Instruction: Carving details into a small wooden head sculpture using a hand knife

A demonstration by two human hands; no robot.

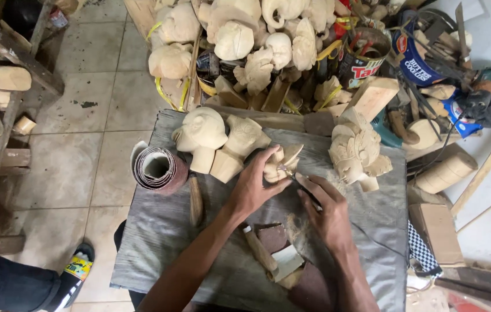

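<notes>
Left hand (255,184) gripping small wooden carving (280,163), right hand (325,207) clenching carving tool (298,180), sandpaper roll (158,169) and wooden heads (216,141) beside

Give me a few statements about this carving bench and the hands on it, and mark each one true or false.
1. The left hand grips a small carving. True.
2. The right hand lies flat on the floor. False: it works a thin tool at the carving.
3. A sandpaper roll lies at the board's left side. True.
4. The board holds only that one carving. False: a wooden head and other figures stand on it too.
5. More pale carvings are piled behind the board. True.
</notes>
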